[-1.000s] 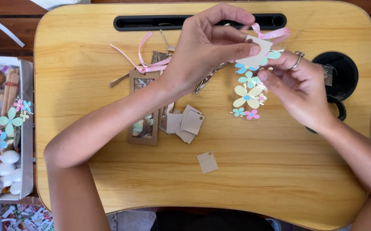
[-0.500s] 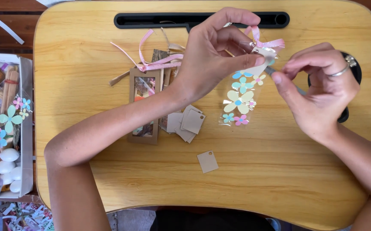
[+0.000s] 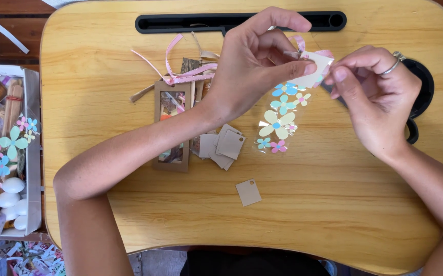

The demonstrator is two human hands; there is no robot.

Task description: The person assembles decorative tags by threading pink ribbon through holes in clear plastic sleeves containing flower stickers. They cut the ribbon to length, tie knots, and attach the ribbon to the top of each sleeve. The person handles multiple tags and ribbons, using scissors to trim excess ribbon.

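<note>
Since the earlier frame the right hand (image 3: pixel 380 97) has drawn a little off to the right, and the flower bag (image 3: pixel 283 115) has swung to hang more steeply below the left hand (image 3: pixel 257 66). That hand's thumb and fingers are pinched together on the bag's top, by the pink ribbon (image 3: pixel 313 52), above the tabletop's far right quarter. The right hand's fingertips are closed at the white tag (image 3: pixel 319 71) on the bag's mouth; whether they grip it or only touch it I cannot tell.

The bag dangles free, held only at its neck, so a slack pinch could let it drop or let the ribbon slip loose. A hard tug by the right hand might tear the thin tag. The loose brown tags (image 3: pixel 224 145) lie just beside the left forearm, and one (image 3: pixel 248 192) sits alone nearer the front edge; a sweep of that arm could scatter them.
</note>
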